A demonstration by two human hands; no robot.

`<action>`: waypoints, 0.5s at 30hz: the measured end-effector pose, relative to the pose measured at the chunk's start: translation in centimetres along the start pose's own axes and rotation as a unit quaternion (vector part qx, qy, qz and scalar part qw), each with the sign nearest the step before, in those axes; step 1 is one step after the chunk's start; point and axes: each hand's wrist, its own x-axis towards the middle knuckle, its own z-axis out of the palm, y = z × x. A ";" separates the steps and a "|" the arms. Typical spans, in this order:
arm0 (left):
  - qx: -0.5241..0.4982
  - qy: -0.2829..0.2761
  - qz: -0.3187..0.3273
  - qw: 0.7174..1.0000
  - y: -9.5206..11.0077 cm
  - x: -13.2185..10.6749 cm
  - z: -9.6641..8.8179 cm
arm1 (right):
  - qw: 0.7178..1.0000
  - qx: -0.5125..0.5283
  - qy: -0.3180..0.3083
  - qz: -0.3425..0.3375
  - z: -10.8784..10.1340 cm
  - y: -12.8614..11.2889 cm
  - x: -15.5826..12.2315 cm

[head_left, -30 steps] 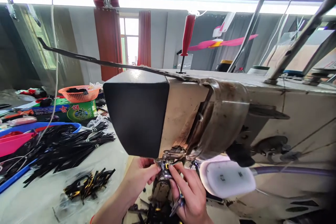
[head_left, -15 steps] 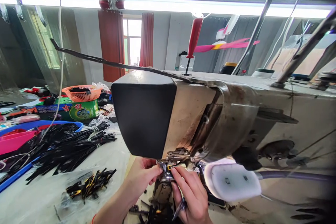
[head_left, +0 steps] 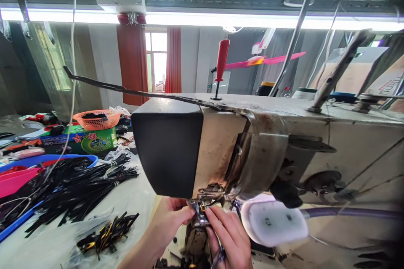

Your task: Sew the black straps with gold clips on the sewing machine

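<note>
Under the head of a sewing machine [head_left: 167, 151], both hands are close together at the metal presser foot [head_left: 200, 219]. My left hand [head_left: 168, 222] comes in from the left, its thumb and fingers pinched at the foot's left side; what they grip is hidden. My right hand [head_left: 229, 233] is closed on the other side, fingertips at a small black-and-gold strip [head_left: 203, 209] by the foot. A dark, shiny tool [head_left: 220, 256], its kind unclear, is tucked under the right hand's curled fingers.
A lit white lamp [head_left: 274, 222] hangs right of my right hand. A red screwdriver [head_left: 222, 61] stands upright on the machine. At left lie black-and-gold strips [head_left: 109, 233], bundled black strips [head_left: 94, 180], a blue tub [head_left: 91, 160] and an orange basket [head_left: 97, 122].
My view has tilted upward and turned a little to the right, so the machine sits lower and further left in the picture. Both hands stay at the presser foot with almost the same grip.
</note>
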 end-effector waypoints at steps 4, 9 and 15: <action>0.010 -0.002 0.002 1.000 -0.3 0.1 -0.1 | 0.999 0.005 0.011 0.034 0.3 -0.2 -0.3; 0.005 0.000 0.001 1.000 -0.3 0.2 -0.2 | 0.999 0.008 -0.015 0.042 0.0 -0.5 -0.3; -0.011 -0.011 0.000 1.000 -0.5 0.5 -0.2 | 0.999 -0.017 -0.011 0.035 -0.3 -0.6 0.5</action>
